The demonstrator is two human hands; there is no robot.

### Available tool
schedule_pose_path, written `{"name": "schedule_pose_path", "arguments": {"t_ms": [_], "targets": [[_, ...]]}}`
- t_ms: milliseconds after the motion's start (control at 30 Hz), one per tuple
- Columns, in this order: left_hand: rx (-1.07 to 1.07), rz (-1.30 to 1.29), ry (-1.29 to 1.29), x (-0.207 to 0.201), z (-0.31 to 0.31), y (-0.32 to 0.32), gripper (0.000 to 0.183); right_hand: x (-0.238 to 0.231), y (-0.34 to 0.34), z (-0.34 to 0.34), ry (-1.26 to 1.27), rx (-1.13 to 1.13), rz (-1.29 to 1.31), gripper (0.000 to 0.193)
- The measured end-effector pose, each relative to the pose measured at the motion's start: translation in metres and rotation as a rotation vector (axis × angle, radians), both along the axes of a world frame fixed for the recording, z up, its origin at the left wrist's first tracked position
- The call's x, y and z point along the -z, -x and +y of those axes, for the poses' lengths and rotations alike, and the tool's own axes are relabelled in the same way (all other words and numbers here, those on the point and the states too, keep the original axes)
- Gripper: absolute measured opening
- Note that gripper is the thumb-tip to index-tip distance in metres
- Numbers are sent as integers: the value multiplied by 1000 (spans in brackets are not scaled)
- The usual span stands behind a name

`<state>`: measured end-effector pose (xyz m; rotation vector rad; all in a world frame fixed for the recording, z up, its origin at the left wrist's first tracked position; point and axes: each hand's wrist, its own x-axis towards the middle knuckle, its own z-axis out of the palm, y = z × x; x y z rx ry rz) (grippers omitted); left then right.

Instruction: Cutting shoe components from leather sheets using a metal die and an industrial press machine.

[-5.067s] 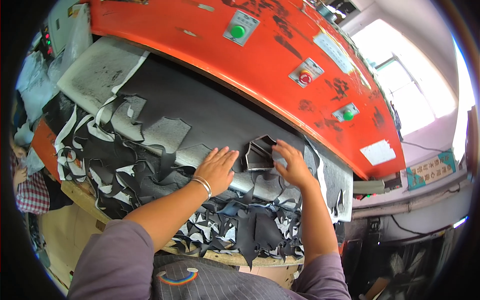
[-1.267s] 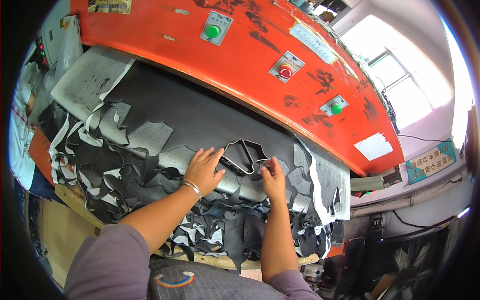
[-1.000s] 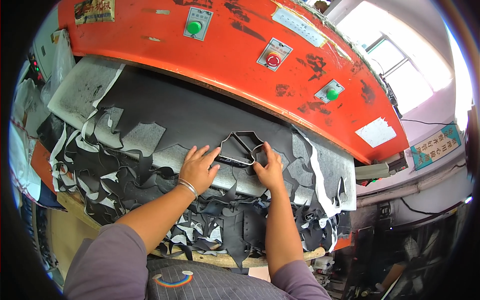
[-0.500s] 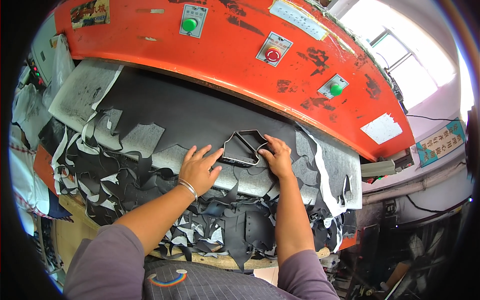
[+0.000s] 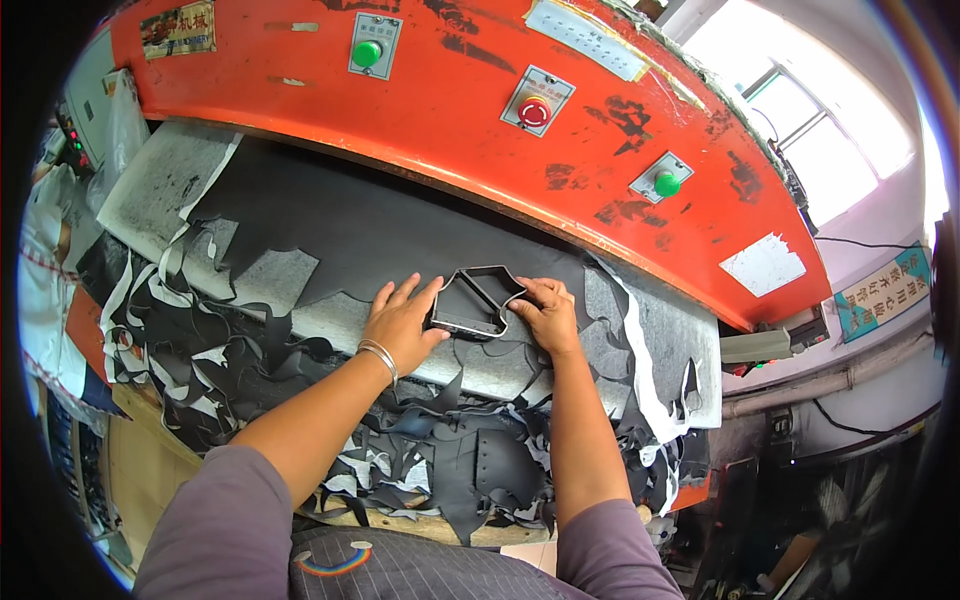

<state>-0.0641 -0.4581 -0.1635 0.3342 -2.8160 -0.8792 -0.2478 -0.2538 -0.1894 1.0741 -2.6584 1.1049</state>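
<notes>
A metal cutting die (image 5: 468, 327), an angular outline with a bar across its middle, rests on a black sheet of leather-like material (image 5: 390, 225) at its ragged near edge. At the die's left wall lies my left hand (image 5: 398, 325), fingers stretched out and thumb apart, with a bracelet at the wrist. My right hand (image 5: 548, 315) pinches the die's right side between thumb and fingers. Part of that edge is hidden behind the fingertips. Beneath the sheet shows a pale, scuffed cutting board (image 5: 165, 180).
An orange-red press beam (image 5: 440, 105) spans the far side, carrying green buttons (image 5: 367, 53) and a red stop button (image 5: 534, 112). Black and white offcuts (image 5: 480, 465) pile up along the board's near edge. A white strip (image 5: 640, 370) hangs down at the right.
The die has shifted slightly left relative to the board, both hands moving with it. My left fingers have drawn closer together along its side. The view has tilted a little.
</notes>
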Motion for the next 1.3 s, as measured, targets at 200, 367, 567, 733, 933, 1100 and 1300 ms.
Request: {"name": "schedule_pose_path", "arguments": {"t_ms": [200, 367, 567, 733, 933, 1100, 1300], "targets": [[-37, -80, -14, -10, 18, 5, 76, -2, 7, 16, 10, -24, 31, 37], [-59, -74, 65, -13, 34, 10, 79, -7, 16, 27, 41, -84, -27, 38], [-119, -92, 55, -19, 66, -11, 74, -10, 16, 43, 15, -111, 21, 43], [-168, -40, 106, -13, 96, -65, 65, -17, 29, 62, 150, -220, -255, 44], [-280, 22, 46, -4, 124, -98, 56, -81, 16, 25, -31, -531, 142, 36], [-369, 123, -6, -7, 133, -112, 51, -86, -16, -28, -314, -791, 390, 36], [-413, 264, -4, -18, 104, -132, 43, -84, -10, -39, -608, -623, 257, 16]]}}
